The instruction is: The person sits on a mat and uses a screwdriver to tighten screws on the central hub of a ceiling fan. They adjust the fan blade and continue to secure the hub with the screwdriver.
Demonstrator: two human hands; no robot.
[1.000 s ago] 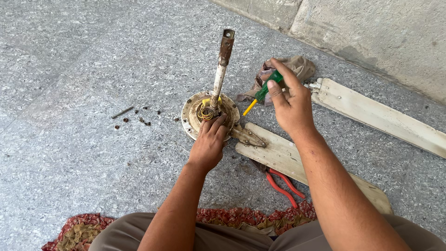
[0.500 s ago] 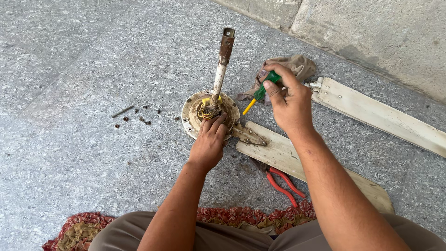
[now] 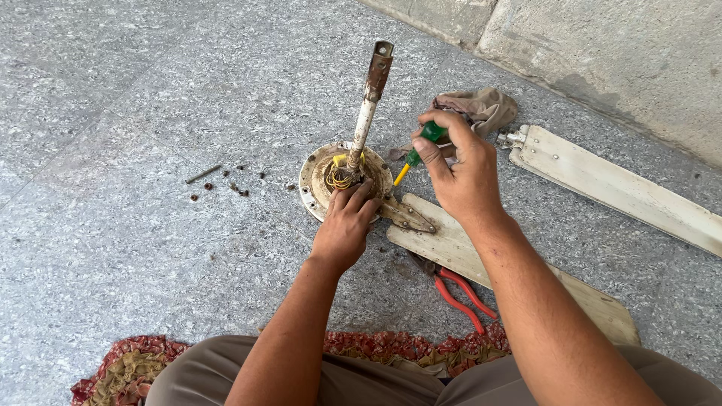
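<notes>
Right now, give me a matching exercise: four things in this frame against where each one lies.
Things:
1. screwdriver
2. pliers
3. loose screws
4. cloth

Places:
A. on the floor left of the round fan motor
B. in the right hand
C. by the wall, behind the right hand
D. beside the right forearm, by a fan blade

Pairs: 1-B, 2-D, 3-A, 4-C
</notes>
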